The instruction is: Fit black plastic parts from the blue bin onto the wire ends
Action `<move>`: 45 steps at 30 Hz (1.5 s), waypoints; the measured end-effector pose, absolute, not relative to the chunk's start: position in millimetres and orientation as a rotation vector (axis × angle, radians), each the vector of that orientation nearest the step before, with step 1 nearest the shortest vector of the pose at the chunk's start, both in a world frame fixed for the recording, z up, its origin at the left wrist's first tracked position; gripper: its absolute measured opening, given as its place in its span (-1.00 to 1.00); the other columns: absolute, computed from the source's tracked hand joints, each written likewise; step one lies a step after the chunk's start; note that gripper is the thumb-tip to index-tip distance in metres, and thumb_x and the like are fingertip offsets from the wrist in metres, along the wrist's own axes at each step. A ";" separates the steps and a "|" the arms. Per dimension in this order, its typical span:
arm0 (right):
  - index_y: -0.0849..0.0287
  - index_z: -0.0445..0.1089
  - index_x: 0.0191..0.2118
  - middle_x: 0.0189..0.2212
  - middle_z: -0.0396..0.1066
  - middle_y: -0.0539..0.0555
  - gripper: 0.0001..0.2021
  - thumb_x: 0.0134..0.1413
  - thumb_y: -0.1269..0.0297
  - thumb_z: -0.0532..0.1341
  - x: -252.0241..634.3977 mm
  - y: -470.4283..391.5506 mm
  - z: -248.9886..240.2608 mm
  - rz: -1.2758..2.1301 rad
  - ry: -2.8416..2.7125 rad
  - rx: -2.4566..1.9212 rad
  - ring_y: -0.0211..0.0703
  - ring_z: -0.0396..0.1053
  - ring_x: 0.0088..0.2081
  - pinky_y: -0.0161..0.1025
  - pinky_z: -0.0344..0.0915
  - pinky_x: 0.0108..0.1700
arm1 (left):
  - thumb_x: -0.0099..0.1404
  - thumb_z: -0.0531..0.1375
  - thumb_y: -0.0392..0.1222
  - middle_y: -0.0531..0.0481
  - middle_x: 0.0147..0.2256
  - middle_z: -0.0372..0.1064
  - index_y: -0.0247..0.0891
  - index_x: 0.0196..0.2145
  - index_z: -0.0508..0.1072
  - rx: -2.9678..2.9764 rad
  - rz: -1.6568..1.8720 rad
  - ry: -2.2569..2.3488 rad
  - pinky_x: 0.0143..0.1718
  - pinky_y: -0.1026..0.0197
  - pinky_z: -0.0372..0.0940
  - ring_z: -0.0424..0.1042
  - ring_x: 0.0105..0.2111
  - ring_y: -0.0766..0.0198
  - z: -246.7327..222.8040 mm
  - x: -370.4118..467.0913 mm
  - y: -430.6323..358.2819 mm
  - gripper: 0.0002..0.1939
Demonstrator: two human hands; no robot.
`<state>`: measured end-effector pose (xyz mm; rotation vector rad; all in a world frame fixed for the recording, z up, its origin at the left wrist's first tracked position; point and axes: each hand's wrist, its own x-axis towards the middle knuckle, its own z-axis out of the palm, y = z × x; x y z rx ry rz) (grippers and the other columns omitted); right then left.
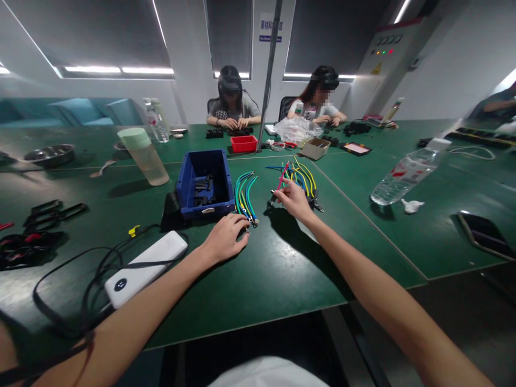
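My right hand pinches a red wire with a small black piece at its lower end, held above the table. Right behind that hand lies a bundle of yellow, blue and green wires with black ends. My left hand rests low over the table, thumb and forefinger curled together around something too small to make out. Beside its fingertips is a second bundle of green, blue and yellow wires with metal ring ends. The blue bin, just left of these wires, holds several black plastic parts.
A white power bank with a black cable lies left of my left arm. A tilted-looking bottle stands behind it. A red tray, a cardboard box and a metal pole are ahead. Right: water bottle, phone. Two people sit opposite.
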<state>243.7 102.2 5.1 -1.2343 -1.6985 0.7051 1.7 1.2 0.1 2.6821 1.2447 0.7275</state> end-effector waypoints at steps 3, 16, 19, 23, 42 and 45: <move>0.31 0.24 0.10 -0.47 0.45 0.03 -0.52 0.07 0.20 0.15 252.1 107.9 5.5 0.577 -1.736 -1.339 -0.19 0.39 -0.50 -0.27 0.28 -0.39 | 0.26 0.11 -0.22 -0.11 -0.05 0.35 -0.23 -0.12 0.41 2.682 0.732 1.230 0.02 0.00 0.24 0.32 -0.04 0.11 -0.3 1.3 1.5 -0.76; 0.25 0.37 0.06 -0.39 0.51 0.09 -0.59 0.11 0.24 0.13 279.9 120.9 16.1 0.172 -1.807 -1.663 -0.12 0.42 -0.34 -0.27 0.24 -0.24 | 0.24 0.12 -0.26 -0.12 -0.04 0.36 -0.23 -0.18 0.39 2.615 0.818 1.188 0.06 0.01 0.23 0.34 -0.01 0.13 -1.3 1.3 2.6 -0.83; 0.22 0.38 0.06 -0.35 0.52 0.11 -0.62 0.13 0.25 0.11 285.2 122.8 17.1 0.117 -1.808 -1.748 -0.09 0.43 -0.29 -0.26 0.24 -0.20 | 0.24 0.12 -0.27 -0.13 -0.01 0.36 -0.23 -0.18 0.38 2.618 0.816 1.181 0.09 0.00 0.21 0.33 0.02 0.12 -2.2 1.3 2.9 -0.83; 0.19 0.38 0.02 -0.28 0.51 0.16 -0.66 0.16 0.25 0.09 287.7 121.3 20.9 0.047 -1.818 -1.899 -0.04 0.43 -0.25 -0.24 0.24 -0.20 | 0.24 0.13 -0.26 -0.14 0.00 0.36 -0.24 -0.17 0.39 2.635 0.814 1.188 0.09 -0.01 0.20 0.32 0.03 0.11 -2.2 1.0 3.3 -0.81; 0.11 0.45 -0.02 -0.21 0.51 0.22 -0.66 0.11 0.18 0.15 291.5 118.9 17.8 -0.026 -1.884 -2.126 0.03 0.45 -0.15 -0.20 0.30 -0.19 | 0.26 0.11 -0.27 -0.10 -0.01 0.36 -0.20 -0.08 0.42 2.694 0.921 1.142 0.09 -0.03 0.20 0.32 0.01 0.12 5.1 3.9 -1.1 -0.73; 0.10 0.45 -0.02 -0.21 0.51 0.22 -0.66 0.11 0.18 0.15 291.0 118.1 17.9 -0.007 -1.894 -2.129 0.03 0.44 -0.14 -0.19 0.30 -0.18 | 0.25 0.12 -0.27 -0.10 0.00 0.36 -0.20 -0.07 0.42 2.706 0.933 1.148 0.10 -0.02 0.19 0.32 0.01 0.14 5.6 4.3 -1.6 -0.72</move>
